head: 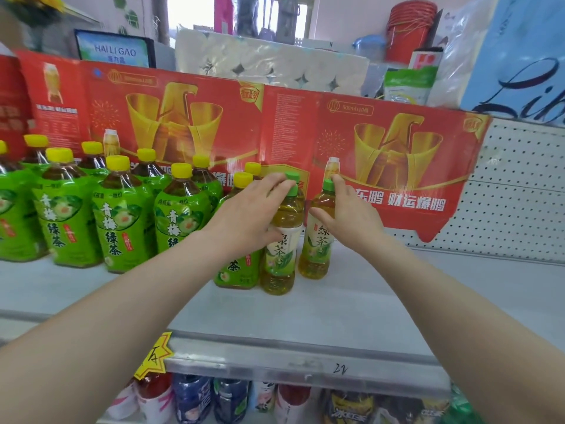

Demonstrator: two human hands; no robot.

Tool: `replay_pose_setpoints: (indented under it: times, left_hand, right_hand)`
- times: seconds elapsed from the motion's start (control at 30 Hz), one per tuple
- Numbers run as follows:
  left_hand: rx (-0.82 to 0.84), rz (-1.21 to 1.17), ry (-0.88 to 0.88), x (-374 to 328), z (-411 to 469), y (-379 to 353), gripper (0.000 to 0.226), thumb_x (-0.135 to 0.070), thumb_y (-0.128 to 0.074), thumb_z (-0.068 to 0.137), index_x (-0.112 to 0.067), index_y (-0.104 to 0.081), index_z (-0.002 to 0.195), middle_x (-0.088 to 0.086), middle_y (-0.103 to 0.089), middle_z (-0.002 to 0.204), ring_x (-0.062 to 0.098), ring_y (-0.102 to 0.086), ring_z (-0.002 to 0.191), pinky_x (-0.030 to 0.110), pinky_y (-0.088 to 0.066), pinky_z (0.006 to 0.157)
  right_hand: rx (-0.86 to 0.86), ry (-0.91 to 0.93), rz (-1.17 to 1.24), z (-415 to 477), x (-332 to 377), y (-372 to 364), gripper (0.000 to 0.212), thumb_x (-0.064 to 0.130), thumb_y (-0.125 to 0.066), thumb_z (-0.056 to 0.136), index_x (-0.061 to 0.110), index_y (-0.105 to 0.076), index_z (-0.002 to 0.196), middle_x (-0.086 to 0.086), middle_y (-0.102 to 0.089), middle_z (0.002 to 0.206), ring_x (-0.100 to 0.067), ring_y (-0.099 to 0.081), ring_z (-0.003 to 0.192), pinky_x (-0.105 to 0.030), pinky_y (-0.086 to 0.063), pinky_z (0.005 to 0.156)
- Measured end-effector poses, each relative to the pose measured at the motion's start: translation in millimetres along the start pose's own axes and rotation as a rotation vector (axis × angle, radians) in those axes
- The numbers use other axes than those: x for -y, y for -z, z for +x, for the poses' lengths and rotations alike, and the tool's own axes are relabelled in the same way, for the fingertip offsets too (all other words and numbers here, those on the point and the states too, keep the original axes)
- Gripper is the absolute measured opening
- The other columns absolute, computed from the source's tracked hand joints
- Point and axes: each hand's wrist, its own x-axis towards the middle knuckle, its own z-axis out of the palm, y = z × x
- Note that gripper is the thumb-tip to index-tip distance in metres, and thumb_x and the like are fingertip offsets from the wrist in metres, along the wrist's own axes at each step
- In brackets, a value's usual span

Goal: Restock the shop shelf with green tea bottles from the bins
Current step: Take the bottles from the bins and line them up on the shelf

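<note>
Shelf (305,307), white: 2 green-capped tea bottles upright, side by side, right of the yellow-capped bottles (122,209). Left hand (247,215) wrapped around left bottle (279,258) near its neck; right hand (348,215) gripping right bottle (316,252) likewise. Red banner (382,148) behind.

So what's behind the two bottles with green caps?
A red cardboard poster stands behind the green-capped bottles. The left hand hides part of another green cap behind the left one.
</note>
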Motion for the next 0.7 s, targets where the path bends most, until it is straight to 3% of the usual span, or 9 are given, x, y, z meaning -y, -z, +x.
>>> replay_pose_setpoints:
  times: [0.17,0.37,0.5,0.7]
  left_hand:
    - [-0.029,0.021,-0.040,-8,-8,11,0.083,-0.046,-0.064,0.088,-0.016,-0.022,0.154,0.002,-0.026,0.156,0.020,-0.021,0.145,0.037,-0.037,0.112]
    - [-0.054,-0.041,-0.144,-35,-41,19,0.071,-0.039,-0.064,0.090,-0.012,-0.036,0.148,0.007,-0.039,0.149,0.025,-0.030,0.140,0.037,-0.031,0.113]
    - [-0.025,-0.112,-0.243,-66,-80,8,0.064,-0.035,-0.068,0.087,-0.008,-0.047,0.141,0.013,-0.050,0.139,0.032,-0.042,0.131,0.044,-0.037,0.110]
    - [0.000,-0.271,-0.385,-140,-141,-27,0.054,-0.032,-0.065,0.088,-0.001,-0.055,0.131,0.022,-0.056,0.126,0.041,-0.049,0.118,0.049,-0.039,0.103]
  right_hand:
    - [-0.029,0.116,-0.139,-28,-4,27,0.075,0.056,-0.049,0.095,0.026,-0.014,0.156,-0.009,-0.033,0.154,-0.031,-0.042,0.135,-0.045,-0.047,0.098]
    - [-0.009,0.126,-0.272,-117,-5,56,0.073,0.053,-0.045,0.098,0.025,-0.012,0.157,-0.011,-0.029,0.157,-0.031,-0.028,0.144,-0.042,-0.030,0.115]
    - [0.017,0.088,-0.321,-204,-16,64,0.071,0.048,-0.048,0.098,0.019,-0.020,0.156,-0.015,-0.034,0.154,-0.035,-0.032,0.141,-0.044,-0.031,0.113]
    - [0.037,-0.031,-0.325,-346,-49,51,0.064,0.041,-0.056,0.095,0.011,-0.038,0.149,-0.021,-0.049,0.139,-0.040,-0.048,0.123,-0.047,-0.042,0.100]
